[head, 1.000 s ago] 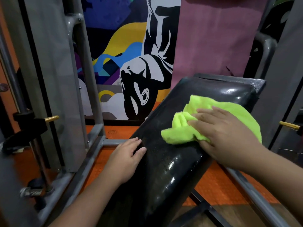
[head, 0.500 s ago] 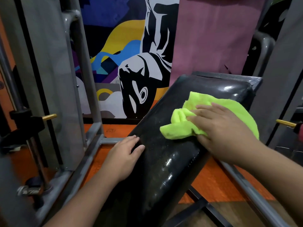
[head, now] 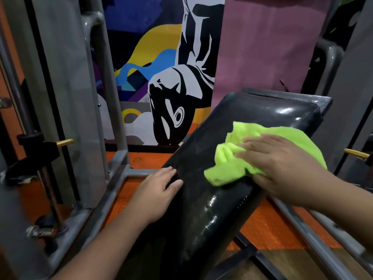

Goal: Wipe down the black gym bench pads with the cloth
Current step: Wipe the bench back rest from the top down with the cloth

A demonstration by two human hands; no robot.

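A glossy black padded vinyl gym bench pad (head: 222,178), tilted upward toward a colourful painted wall mural (head: 161,87), is seen from above. A crumpled lime-green microfibre cloth (head: 238,158) lies bunched on the upper half of the pad and is pressed flat under the right hand (head: 282,164), whose fingers are stretched out straight over the fabric rather than curled round it, apparently so that a broad patch is covered in each wipe. The left hand (head: 157,195) rests relaxed on the pad's left edge, thumb on top, grasping nothing, probably for support. Wet-looking highlights glint on the lower pad. A grey steel machine frame (head: 66,98) stands at the left above orange flooring (head: 272,225).
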